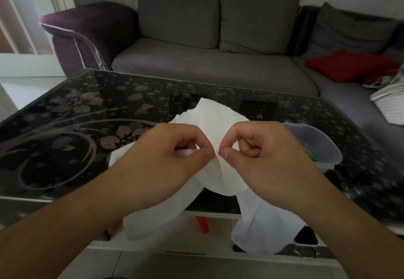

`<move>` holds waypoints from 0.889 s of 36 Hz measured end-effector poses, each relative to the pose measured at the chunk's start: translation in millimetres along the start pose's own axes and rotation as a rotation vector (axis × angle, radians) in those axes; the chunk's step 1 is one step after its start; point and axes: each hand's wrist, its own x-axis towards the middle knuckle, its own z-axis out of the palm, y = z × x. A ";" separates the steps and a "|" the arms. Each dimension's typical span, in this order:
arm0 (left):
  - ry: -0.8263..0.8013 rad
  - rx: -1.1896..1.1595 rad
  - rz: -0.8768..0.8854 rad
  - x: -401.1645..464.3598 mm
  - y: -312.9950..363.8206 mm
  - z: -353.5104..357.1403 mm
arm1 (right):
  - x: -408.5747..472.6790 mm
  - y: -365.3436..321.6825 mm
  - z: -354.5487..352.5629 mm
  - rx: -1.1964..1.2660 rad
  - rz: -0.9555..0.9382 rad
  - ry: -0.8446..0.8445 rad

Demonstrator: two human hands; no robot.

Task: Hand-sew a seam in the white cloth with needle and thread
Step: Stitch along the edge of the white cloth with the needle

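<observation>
Over a dark glass table (65, 125), left hand (175, 154) and right hand (262, 154) each pinch the cloth (215, 115), thumbs nearly meeting, likely folding a seam edge.

Both hands are up over the near edge of the dark floral-printed glass table (87, 112), left hand (168, 154) and right hand (260, 149) side by side, thumbs nearly touching, each pinching the crumpled white cloth (215, 117). The cloth drapes down past the table edge. The clear plastic tub (321, 147) sits on the table just right of the right hand. The grey fabric sofa (218, 69) is behind the table, with the red cushion (349, 65) on its right part.
</observation>
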 end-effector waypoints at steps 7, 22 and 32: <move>0.009 0.001 -0.006 -1.2 -0.6 -2.0 | 0.5 3.0 -3.1 0.025 0.074 0.070; 0.037 0.000 -0.013 -1.5 0.1 -4.5 | 1.4 -2.1 -11.4 0.119 0.188 0.159; -0.013 -0.021 -0.007 -3.9 6.6 -12.6 | 3.7 -6.7 -6.1 0.345 0.274 0.108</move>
